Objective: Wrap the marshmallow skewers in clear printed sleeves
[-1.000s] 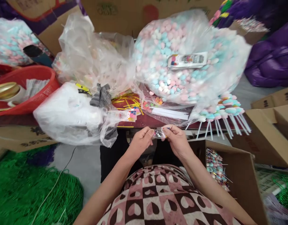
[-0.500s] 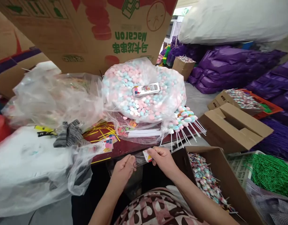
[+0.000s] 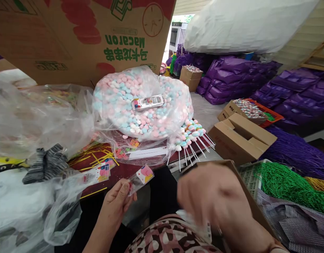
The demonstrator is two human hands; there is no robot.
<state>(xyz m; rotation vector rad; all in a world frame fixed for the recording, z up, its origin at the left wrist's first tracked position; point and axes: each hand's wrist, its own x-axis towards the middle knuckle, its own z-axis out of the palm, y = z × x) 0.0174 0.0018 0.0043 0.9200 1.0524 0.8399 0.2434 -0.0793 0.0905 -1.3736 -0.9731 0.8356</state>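
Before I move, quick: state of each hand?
Left hand: closed, holding a clear plastic bag with pink-and-yellow print.
Right hand: blurred; cannot tell whether open, closed or holding anything.

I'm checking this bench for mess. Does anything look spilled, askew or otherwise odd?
Yes, mildly: thin yellow strips lie loosely crossed on the dark red table, with one stray strip along its front edge, apart from the rest. Behind, the big carton shows its "Macaron" print upside down.

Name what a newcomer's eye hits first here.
Probably the clear bag of pink and blue pieces on the table, in front of the Macaron carton. Next, the left hand holding a printed pouch near the table's front edge, and the blurred right hand, large at lower right.
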